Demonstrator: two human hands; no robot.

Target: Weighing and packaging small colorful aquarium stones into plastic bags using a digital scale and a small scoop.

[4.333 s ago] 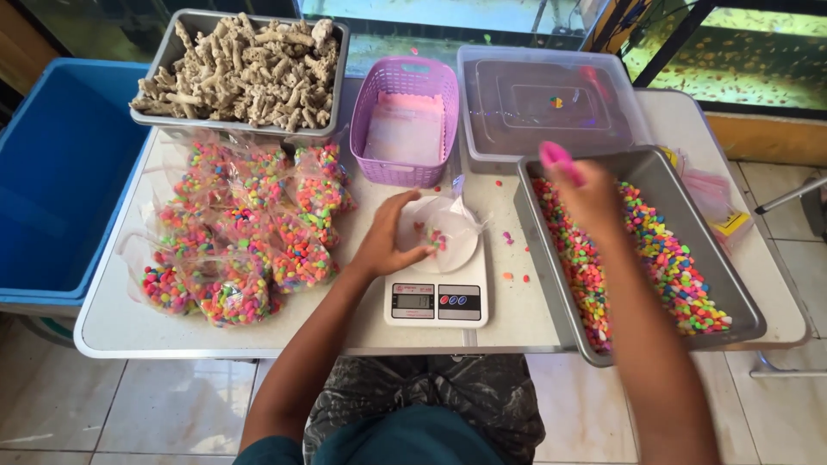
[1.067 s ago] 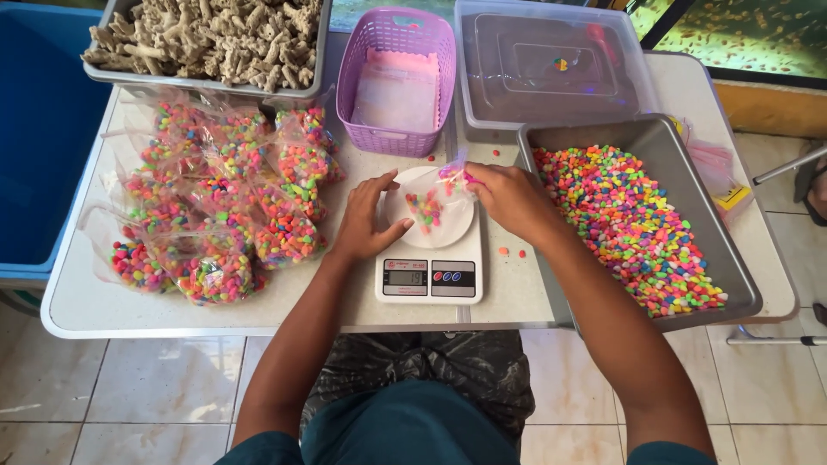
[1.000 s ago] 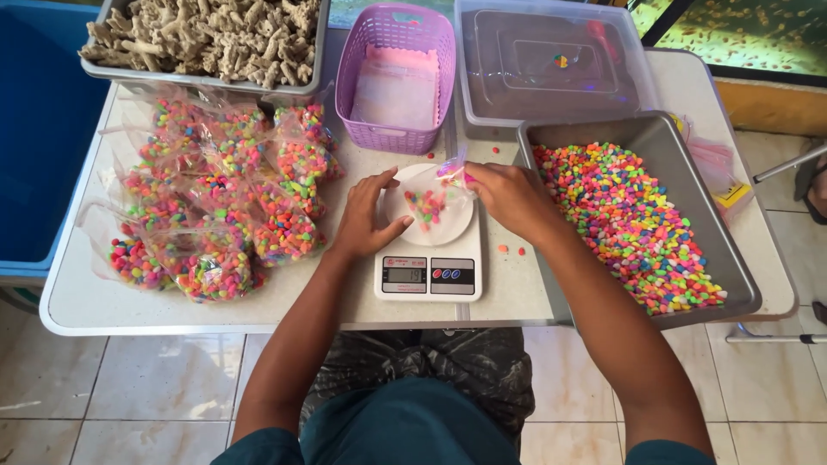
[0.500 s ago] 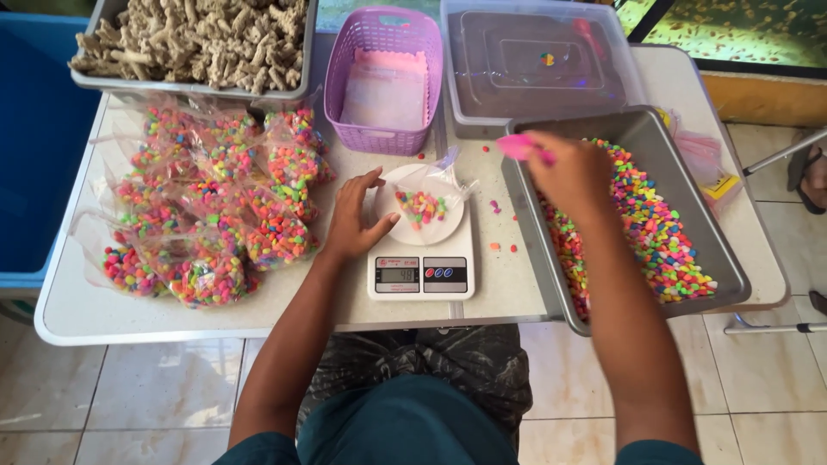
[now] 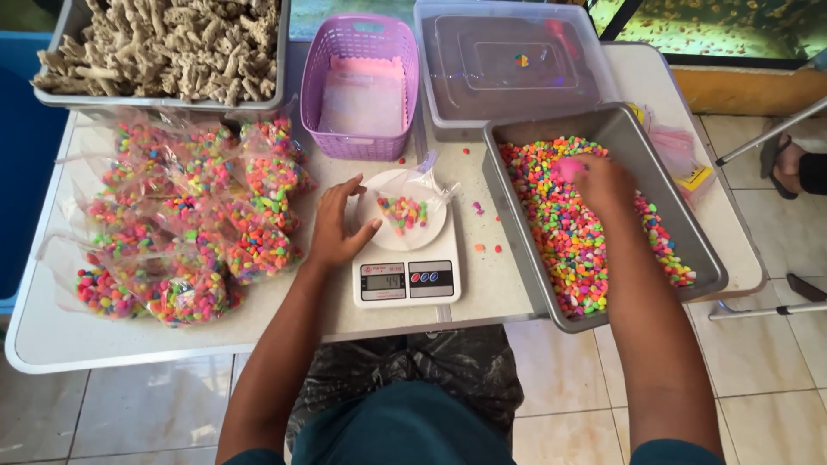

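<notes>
A white digital kitchen scale (image 5: 407, 281) stands at the table's front, with a clear plastic bag (image 5: 412, 207) holding a few coloured pebbles on its round platform. My left hand (image 5: 338, 226) rests against the left edge of that bag and platform, fingers apart. My right hand (image 5: 600, 182) is down in the grey metal tray (image 5: 702, 250) of multicoloured pebbles (image 5: 573, 241), closed on a pink scoop (image 5: 568, 168) that is buried in the pebbles.
Several filled bags of coloured pebbles (image 5: 185, 215) lie at the left. Behind stand a grey tray of beige coral pieces (image 5: 164, 47), a purple basket (image 5: 362, 82) and a lidded clear box (image 5: 512, 65). Loose pebbles (image 5: 478, 228) dot the table. Another person's foot (image 5: 797, 168) is at right.
My right hand left the bag on the scale and swung right into the pebble tray with the pink scoop. The bag now holds some pebbles. My left hand stayed at the bag.
</notes>
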